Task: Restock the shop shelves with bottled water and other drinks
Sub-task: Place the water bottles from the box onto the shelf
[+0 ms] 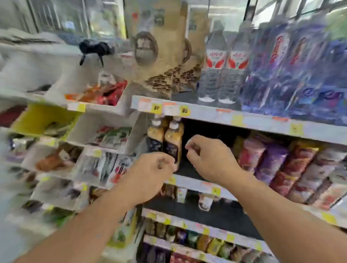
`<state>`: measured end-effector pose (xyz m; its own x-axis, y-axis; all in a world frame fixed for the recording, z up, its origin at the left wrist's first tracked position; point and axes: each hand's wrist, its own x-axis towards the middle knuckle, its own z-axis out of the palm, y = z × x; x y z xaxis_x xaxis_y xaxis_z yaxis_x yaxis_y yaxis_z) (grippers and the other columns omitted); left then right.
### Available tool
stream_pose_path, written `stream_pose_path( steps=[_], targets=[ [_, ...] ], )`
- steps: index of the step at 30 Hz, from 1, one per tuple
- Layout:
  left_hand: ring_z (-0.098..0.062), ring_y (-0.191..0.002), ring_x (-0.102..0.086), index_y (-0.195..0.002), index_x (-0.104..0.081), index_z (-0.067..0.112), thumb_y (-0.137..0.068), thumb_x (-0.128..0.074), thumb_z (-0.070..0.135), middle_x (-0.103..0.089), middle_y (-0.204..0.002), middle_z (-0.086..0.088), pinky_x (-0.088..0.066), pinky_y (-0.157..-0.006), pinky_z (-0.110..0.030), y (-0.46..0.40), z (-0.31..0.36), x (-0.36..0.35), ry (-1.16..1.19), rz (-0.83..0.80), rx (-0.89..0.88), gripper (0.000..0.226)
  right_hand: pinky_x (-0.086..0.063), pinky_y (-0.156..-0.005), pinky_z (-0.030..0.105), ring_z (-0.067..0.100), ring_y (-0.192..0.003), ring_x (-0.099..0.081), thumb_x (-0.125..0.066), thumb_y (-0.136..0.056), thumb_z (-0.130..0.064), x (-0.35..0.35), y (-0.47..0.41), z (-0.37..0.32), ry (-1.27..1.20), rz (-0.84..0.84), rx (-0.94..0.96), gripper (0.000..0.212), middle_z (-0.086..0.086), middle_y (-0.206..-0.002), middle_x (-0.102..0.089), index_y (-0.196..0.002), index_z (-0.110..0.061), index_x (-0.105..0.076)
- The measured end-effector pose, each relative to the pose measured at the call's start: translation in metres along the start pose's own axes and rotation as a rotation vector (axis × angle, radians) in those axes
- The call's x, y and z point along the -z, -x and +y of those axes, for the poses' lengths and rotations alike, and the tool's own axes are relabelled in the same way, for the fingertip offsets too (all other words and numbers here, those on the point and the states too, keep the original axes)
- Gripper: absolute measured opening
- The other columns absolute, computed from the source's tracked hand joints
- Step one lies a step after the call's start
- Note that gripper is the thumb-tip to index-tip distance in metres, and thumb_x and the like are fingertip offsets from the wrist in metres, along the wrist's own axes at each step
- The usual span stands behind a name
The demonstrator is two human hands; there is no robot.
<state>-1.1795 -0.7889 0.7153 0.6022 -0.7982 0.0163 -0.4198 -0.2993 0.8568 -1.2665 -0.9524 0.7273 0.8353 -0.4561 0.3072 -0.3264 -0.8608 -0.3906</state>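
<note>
Here both hands (153, 170) (205, 156) curl beside glossy bottles (169, 143).

Both hands, left (153, 171) and right (205, 154), hover curled before the juice bottles (173, 140).

Bright, even shop light; heavy motion blur, smeared worst toward the edges.
</note>
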Motion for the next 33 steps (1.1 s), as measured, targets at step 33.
stream_pose_path(
  steps=[33],
  targets=[
    [-0.012, -0.099, -0.064, -0.124, -0.064, 0.016, -0.099, -0.049, 0.025, -0.070, -0.109, -0.003, -0.049, -0.079, -0.019, 0.272, -0.713, -0.293, 0.191, -0.032, 1.029, 0.031, -0.041, -0.073, 0.033, 0.033, -0.102, -0.063, -0.054, -0.096, -0.033, -0.861, 0.389, 0.094, 0.345, -1.403, -0.104, 0.027, 0.013, -0.121, -0.065, -0.116, -0.018, -0.063]
  ],
)
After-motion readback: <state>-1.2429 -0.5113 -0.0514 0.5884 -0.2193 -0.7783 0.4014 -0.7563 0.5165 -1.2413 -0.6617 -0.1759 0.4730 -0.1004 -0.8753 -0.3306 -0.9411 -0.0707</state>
